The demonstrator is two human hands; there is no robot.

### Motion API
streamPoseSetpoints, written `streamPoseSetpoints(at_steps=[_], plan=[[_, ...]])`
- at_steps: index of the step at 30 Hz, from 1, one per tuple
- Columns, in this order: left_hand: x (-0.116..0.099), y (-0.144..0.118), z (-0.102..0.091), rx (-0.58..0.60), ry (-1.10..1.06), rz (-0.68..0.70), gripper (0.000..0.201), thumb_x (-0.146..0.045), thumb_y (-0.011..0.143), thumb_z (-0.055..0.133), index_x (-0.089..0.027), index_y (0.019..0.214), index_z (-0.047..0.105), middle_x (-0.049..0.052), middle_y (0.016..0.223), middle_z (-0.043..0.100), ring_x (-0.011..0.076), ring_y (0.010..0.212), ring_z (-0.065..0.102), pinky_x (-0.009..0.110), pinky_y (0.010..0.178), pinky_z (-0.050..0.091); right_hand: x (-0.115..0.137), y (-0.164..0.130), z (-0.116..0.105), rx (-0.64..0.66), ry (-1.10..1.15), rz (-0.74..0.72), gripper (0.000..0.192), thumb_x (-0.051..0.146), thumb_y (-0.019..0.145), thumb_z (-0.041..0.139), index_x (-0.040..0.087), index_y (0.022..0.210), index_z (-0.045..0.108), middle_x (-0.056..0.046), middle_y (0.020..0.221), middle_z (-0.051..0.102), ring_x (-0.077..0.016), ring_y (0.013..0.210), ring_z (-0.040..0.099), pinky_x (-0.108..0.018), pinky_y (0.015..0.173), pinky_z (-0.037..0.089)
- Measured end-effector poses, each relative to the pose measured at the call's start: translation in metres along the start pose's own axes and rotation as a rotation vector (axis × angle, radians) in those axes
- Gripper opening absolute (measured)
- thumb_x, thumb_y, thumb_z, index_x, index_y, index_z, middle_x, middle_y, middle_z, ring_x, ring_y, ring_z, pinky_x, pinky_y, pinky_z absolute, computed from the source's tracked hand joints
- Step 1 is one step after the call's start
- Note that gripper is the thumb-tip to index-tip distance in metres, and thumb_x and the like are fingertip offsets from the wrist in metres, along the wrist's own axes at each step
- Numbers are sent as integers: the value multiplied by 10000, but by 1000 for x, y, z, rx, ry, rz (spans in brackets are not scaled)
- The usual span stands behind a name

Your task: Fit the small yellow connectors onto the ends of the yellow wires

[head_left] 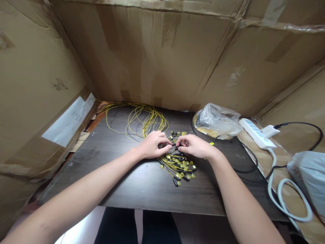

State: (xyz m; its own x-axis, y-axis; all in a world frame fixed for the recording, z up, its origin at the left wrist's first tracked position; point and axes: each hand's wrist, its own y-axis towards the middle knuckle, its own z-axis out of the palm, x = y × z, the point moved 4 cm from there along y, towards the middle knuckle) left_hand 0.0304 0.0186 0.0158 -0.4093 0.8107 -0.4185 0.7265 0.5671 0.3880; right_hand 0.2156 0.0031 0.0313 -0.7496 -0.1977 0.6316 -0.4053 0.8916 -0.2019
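Observation:
A bundle of thin yellow cables (pixel 142 118) loops across the dark wooden table (pixel 142 189). Their ends, with black connectors and yellow caps (pixel 181 167), lie in a pile near the table's middle. My left hand (pixel 152 145) and my right hand (pixel 194 145) meet just above that pile, fingertips pinched together on one black cable connector (pixel 175 146) between them. Both forearms reach in from the near edge. What the fingers cover of the connector is hidden.
Cardboard walls (pixel 162 57) enclose the table at back and both sides. A crumpled clear plastic bag (pixel 218 120) lies at back right. A white power strip (pixel 256 132), white and black cords (pixel 279 189) and another bag (pixel 309 176) sit at right.

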Motion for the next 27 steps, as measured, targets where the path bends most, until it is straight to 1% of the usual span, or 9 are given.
streamPoseSetpoints(at_steps=[3, 6, 9, 15, 17, 20, 22, 25, 27], plan=[[0, 0, -1, -39, -77, 1, 226, -367, 918, 653, -193, 1014, 761, 45, 858, 716, 201, 836, 647, 350, 816, 434, 5, 0, 1, -3, 90, -30, 138, 250, 813, 594, 165, 898, 663, 26, 645, 548, -137, 606, 476, -256, 578, 362], [1, 1, -2, -83, -138, 0, 239, -394, 866, 741, -194, 997, 742, 14, 837, 756, 185, 812, 693, 345, 850, 450, 11, 2, 3, -69, 195, -70, 179, 298, 845, 585, 159, 931, 657, -11, 747, 628, -155, 691, 557, -266, 642, 426], [4, 1, -3, -132, -157, -28, 151, -343, 884, 726, -197, 923, 736, 8, 830, 766, 173, 790, 709, 330, 841, 485, 12, 7, 6, -171, 293, -119, 204, 331, 835, 613, 156, 927, 661, -30, 810, 655, -166, 756, 586, -280, 698, 464], [7, 1, -4, -154, -266, -112, 130, -299, 852, 744, -182, 902, 720, 13, 841, 768, 166, 776, 721, 282, 758, 548, 13, 16, 14, -242, 463, -139, 213, 347, 802, 652, 167, 916, 656, -43, 876, 681, -165, 781, 613, -292, 747, 488], [8, 0, -4, -167, -318, -144, 121, -283, 852, 737, -174, 898, 708, 15, 840, 765, 160, 773, 723, 269, 744, 555, 15, 16, 14, -245, 497, -143, 213, 342, 790, 643, 170, 914, 655, -44, 878, 685, -165, 774, 612, -290, 737, 486], [10, -1, -4, -203, -393, -197, 105, -244, 857, 701, -163, 920, 680, 21, 839, 759, 153, 759, 722, 256, 711, 558, 12, 14, 7, -283, 529, -118, 219, 329, 777, 581, 173, 910, 656, -40, 828, 679, -157, 698, 578, -272, 647, 458], [11, 0, -4, -205, -412, -219, 174, -230, 857, 686, -162, 1017, 667, 23, 841, 760, 148, 744, 713, 260, 701, 557, 2, 11, -5, -439, 494, -61, 217, 316, 763, 535, 177, 885, 649, -34, 779, 661, -150, 635, 536, -263, 588, 418], [11, 0, -4, -187, -388, -210, 331, -239, 872, 666, -168, 1195, 643, 27, 852, 765, 143, 720, 697, 277, 713, 556, -15, 2, -28, -759, 325, 32, 210, 303, 748, 509, 178, 845, 646, -33, 726, 624, -161, 615, 512, -279, 586, 395], [10, 0, -4, -178, -349, -179, 310, -248, 886, 647, -173, 1185, 674, 33, 860, 769, 148, 731, 700, 290, 734, 555, -21, -5, -42, -865, 296, 63, 195, 299, 736, 498, 180, 813, 632, -35, 702, 605, -170, 621, 517, -285, 591, 391]])
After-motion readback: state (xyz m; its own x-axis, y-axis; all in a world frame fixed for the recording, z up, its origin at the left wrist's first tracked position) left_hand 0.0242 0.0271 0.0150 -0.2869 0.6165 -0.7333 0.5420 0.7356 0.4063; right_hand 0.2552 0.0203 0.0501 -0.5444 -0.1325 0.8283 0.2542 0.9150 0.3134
